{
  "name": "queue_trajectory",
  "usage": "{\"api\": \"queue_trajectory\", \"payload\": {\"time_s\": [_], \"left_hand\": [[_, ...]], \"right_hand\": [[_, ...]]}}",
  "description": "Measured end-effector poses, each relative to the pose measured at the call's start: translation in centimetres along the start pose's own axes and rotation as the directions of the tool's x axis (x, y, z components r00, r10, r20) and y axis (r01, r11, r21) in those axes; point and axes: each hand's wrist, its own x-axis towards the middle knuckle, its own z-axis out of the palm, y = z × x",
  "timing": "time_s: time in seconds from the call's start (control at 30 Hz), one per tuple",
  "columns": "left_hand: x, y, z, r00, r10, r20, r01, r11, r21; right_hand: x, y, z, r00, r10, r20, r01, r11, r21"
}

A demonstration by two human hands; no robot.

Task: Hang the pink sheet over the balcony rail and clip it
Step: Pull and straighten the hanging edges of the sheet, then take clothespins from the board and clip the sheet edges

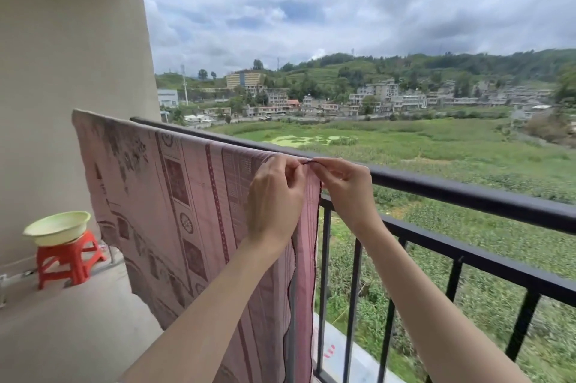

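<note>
Balcony with a cloudy sky, green fields and a hillside town behind it, pink sheet (174, 195) draped over the black rail (467, 192).

Sheet hangs from the rail's left end by the wall to about the middle. Both hands are at its right top edge: left hand (274, 195) and right hand (346, 186) pinch the hem between curled fingertips right on the rail. Back in the left corner there's a pale green basin (57, 226) sitting on a red stool (70, 261).
</note>
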Motion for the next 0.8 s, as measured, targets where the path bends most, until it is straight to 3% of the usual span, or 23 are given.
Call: {"api": "queue_trajectory", "payload": {"time_s": [0.27, 0.57, 0.63, 0.7, 0.8], "left_hand": [[0.5, 0.1, 0.4, 1.0, 0.006, 0.003, -0.005, 0.985, -0.172], [-0.5, -0.9, 0.4, 0.992, 0.128, 0.008, -0.122, 0.962, -0.246], [-2.2, -1.7, 0.8, 0.98, 0.188, 0.064, -0.164, 0.948, -0.273], [-4.7, -2.6, 1.8, 0.952, 0.254, 0.168, -0.2, 0.937, -0.286], [-8.9, -4.2, 4.5, 0.859, 0.361, 0.362, -0.276, 0.923, -0.267]], "right_hand": [[-0.6, 0.3, -0.1, 0.999, -0.005, -0.034, 0.005, 1.0, 0.001], [-2.7, 1.4, -1.0, 0.987, 0.097, 0.125, -0.109, 0.99, 0.094], [-4.1, 2.3, -1.5, 0.987, 0.119, 0.112, -0.121, 0.993, 0.005], [-6.4, 3.8, -2.2, 0.986, 0.147, 0.072, -0.131, 0.971, -0.199], [-11.1, 6.6, -3.7, 0.987, 0.155, -0.037, -0.15, 0.831, -0.535]]}}
